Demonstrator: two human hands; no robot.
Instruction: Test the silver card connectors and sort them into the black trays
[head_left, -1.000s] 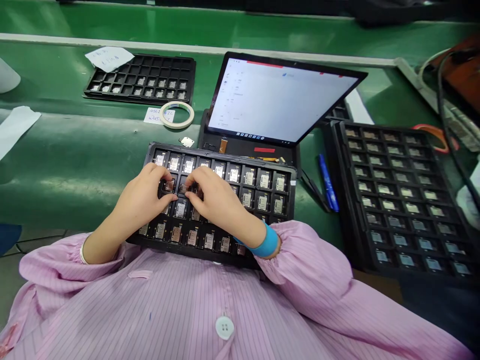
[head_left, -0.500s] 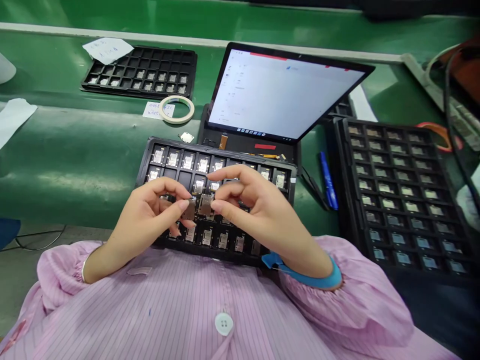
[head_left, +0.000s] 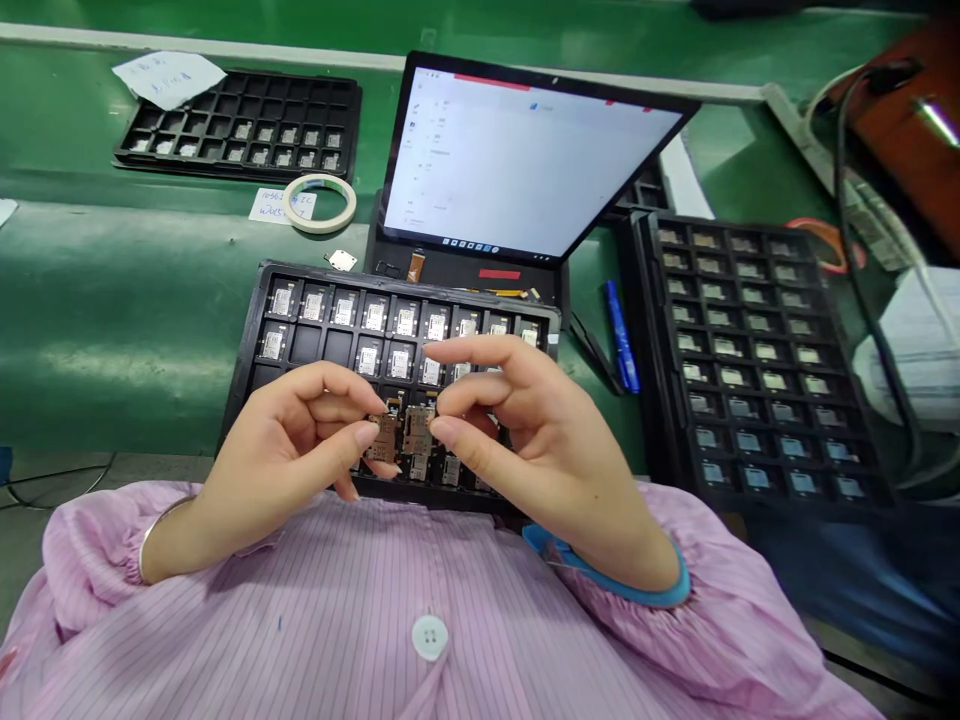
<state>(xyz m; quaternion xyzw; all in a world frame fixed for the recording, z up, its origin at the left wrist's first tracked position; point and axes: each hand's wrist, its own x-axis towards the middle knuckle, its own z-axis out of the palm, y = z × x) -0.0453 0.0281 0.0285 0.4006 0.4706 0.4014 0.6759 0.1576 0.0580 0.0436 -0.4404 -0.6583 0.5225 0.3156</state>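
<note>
Between thumb and fingers of my left hand (head_left: 289,440) is a small circuit board with a SIM card slot (head_left: 382,438), its metal face toward me. A second SIM card slot board (head_left: 418,430) is pinched by the thumb and fingers of my right hand (head_left: 536,430). The two boards are held upright side by side, with a narrow gap between them. Both hands are over a black compartment tray (head_left: 304,345), whose pockets mostly carry similar boards; a few pockets at its left are bare. My hands hide part of the lower rows.
Behind the tray stands an open laptop (head_left: 517,165). Tweezers (head_left: 596,352) and a blue marker (head_left: 621,337) lie right of it, beside stacked filled trays (head_left: 637,300). A tape roll (head_left: 320,228), a loose metal piece (head_left: 342,260) and another tray (head_left: 352,110) with paper are at left.
The camera view has shifted, so the tray and laptop appear farther left. Both hands still hold their boards, which now show their metal faces more clearly.
</note>
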